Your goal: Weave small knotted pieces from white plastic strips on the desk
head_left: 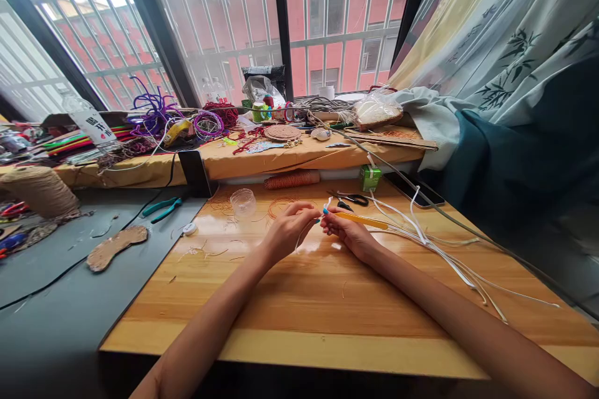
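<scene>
Above the middle of the wooden table, my left hand (pixel 291 229) and my right hand (pixel 350 234) meet almost fingertip to fingertip. Both are closed in a pinch. A thin white cord (pixel 297 242) hangs from the left fingers, and a short white end (pixel 328 202) sticks up at the right fingertips. Along the top of my right hand runs a slim yellow stick-like tool (pixel 367 221), seemingly held in it; its tip is hidden by the fingers. Several white cords (pixel 433 243) spread over the table to the right of that hand.
Behind the hands are black-handled scissors (pixel 356 199), a clear plastic cup (pixel 243 202), a green box (pixel 370 178) and a phone (pixel 416 190). Teal pliers (pixel 162 209) lie on the grey surface at left. A cluttered ledge (pixel 281 159) runs below the window. A cable (pixel 388 165) crosses at right.
</scene>
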Tool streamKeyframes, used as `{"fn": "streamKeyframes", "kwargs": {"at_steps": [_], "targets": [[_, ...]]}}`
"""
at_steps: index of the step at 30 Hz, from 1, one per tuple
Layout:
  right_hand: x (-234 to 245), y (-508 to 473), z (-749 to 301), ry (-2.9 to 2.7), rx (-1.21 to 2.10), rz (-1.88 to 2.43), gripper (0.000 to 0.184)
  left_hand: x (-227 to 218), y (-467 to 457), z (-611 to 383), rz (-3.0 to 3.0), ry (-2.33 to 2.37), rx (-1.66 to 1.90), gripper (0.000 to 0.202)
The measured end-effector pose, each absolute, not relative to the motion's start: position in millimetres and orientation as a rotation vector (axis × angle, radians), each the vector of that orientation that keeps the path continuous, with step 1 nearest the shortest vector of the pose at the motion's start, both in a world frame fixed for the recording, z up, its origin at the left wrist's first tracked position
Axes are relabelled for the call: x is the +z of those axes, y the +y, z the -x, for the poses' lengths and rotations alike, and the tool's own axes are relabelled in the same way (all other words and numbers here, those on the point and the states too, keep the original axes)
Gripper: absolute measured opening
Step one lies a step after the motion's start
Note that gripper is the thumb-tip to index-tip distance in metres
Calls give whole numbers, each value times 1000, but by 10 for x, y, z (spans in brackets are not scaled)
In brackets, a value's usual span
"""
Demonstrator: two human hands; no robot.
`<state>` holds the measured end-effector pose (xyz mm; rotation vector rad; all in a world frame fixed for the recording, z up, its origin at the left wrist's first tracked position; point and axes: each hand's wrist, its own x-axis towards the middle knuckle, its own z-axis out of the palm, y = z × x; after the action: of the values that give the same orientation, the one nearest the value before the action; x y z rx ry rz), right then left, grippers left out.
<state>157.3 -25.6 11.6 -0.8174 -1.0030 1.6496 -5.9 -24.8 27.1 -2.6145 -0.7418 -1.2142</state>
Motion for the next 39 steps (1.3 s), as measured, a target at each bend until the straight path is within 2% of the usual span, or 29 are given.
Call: {"fn": "streamKeyframes", "kwargs": {"at_steps": [6, 25, 39], "targets": [[134, -241, -1573, -934, 1660, 826, 24, 273, -218, 33, 2760, -1031, -1495, 16], [116, -257, -1583, -1205, 1619, 844, 22, 132, -69, 31, 3204, -1536, -1714, 23], [109, -275, -1574, -1455, 1517, 883, 27, 169, -98, 5, 3319, -1861, -2201, 31]]}}
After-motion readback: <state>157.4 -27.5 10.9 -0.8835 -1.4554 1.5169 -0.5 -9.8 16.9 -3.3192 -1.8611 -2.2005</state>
